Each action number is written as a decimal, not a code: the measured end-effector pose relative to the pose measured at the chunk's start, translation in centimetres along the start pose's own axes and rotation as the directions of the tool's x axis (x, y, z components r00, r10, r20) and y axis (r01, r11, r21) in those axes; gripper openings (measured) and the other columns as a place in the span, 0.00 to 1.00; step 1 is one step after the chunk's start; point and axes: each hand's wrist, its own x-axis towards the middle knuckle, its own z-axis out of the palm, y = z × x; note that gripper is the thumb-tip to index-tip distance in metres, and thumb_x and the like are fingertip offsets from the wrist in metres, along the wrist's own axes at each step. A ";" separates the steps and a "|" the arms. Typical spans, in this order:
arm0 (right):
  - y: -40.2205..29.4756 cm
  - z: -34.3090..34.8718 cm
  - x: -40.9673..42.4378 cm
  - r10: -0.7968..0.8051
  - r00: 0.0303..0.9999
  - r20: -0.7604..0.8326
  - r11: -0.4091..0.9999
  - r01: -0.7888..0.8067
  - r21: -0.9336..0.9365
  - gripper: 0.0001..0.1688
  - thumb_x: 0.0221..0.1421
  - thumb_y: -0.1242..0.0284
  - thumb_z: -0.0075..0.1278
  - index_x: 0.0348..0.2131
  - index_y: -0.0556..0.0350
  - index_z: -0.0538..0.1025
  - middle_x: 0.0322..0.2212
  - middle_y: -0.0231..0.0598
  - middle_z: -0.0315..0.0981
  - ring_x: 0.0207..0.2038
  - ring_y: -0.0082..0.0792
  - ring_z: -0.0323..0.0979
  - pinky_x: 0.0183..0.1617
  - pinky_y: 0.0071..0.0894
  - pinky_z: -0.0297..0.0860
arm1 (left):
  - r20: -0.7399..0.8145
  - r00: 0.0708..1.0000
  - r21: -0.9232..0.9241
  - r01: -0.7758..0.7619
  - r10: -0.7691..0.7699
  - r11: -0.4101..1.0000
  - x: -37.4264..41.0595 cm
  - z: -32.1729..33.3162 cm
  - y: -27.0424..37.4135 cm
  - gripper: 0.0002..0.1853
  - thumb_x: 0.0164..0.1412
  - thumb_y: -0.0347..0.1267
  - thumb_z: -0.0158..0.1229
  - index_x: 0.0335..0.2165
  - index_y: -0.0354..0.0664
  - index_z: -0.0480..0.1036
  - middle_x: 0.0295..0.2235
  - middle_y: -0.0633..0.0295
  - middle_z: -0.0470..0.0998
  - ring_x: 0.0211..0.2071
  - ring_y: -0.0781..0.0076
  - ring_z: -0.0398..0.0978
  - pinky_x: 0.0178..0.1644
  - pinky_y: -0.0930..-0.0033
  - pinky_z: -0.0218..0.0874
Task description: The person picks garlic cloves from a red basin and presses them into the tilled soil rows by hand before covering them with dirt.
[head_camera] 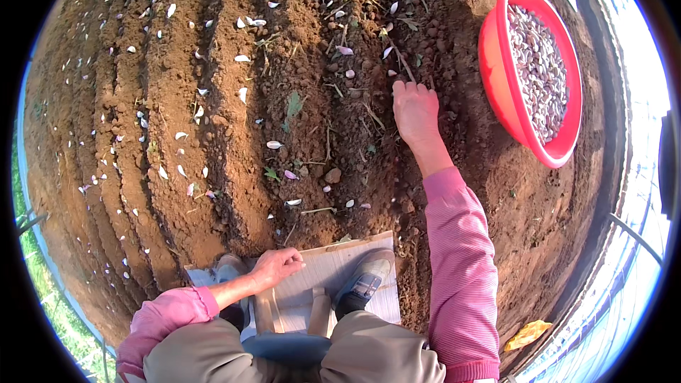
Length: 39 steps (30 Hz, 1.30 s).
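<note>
My right hand (417,114) reaches forward, fingertips down at the soil of the rightmost furrow; its fingers are hidden under the back of the hand. Just past it lies a garlic clove (392,73), with a dry stalk (404,61) beside it. Close to my body, my left hand (275,268) hovers over a wooden board (314,271), fingers curled, and whether it holds anything is hidden. Many more cloves, such as a white clove (274,144), are scattered along the furrows. To the right of my right hand, a red plastic basin (492,72) contains a heap of garlic cloves (537,74).
Both my shoes, including the right shoe (367,279), rest on the board. Between my legs is a low seat (287,350) with wooden supports. Ridged soil (175,90) spreads left. Plastic sheeting (646,64) borders the right, near a yellow scrap (528,335).
</note>
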 end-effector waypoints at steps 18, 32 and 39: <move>3.8 -2.9 -2.6 0.109 0.989 -0.100 0.992 -0.103 0.067 0.08 0.48 0.67 0.60 0.31 0.45 0.78 0.28 0.33 0.72 0.38 0.40 0.70 0.42 0.43 0.67 | -0.011 1.000 -0.046 0.026 -0.026 0.999 -0.7 -0.7 0.9 0.12 0.61 0.38 0.61 0.37 0.41 0.76 0.24 0.69 0.76 0.23 0.83 0.71 0.29 0.76 0.65; -6.0 -10.4 -1.2 -0.399 0.913 -0.087 0.518 0.302 0.800 0.08 0.52 0.71 0.60 0.33 0.55 0.81 0.27 0.41 0.77 0.32 0.39 0.74 0.41 0.37 0.73 | 0.062 0.991 -0.958 0.027 0.115 0.287 2.8 -5.8 11.2 0.39 0.68 0.62 0.32 0.56 0.38 0.63 0.41 0.47 0.79 0.35 0.63 0.80 0.25 0.70 0.67; 0.3 -4.0 4.1 0.011 0.997 -0.081 0.938 0.018 0.346 0.13 0.46 0.75 0.60 0.36 0.53 0.78 0.31 0.38 0.71 0.38 0.42 0.70 0.43 0.41 0.68 | -0.028 0.984 -0.945 -0.083 0.175 0.318 4.3 -10.6 12.0 0.19 0.70 0.45 0.47 0.32 0.40 0.70 0.28 0.59 0.76 0.23 0.75 0.72 0.19 0.79 0.56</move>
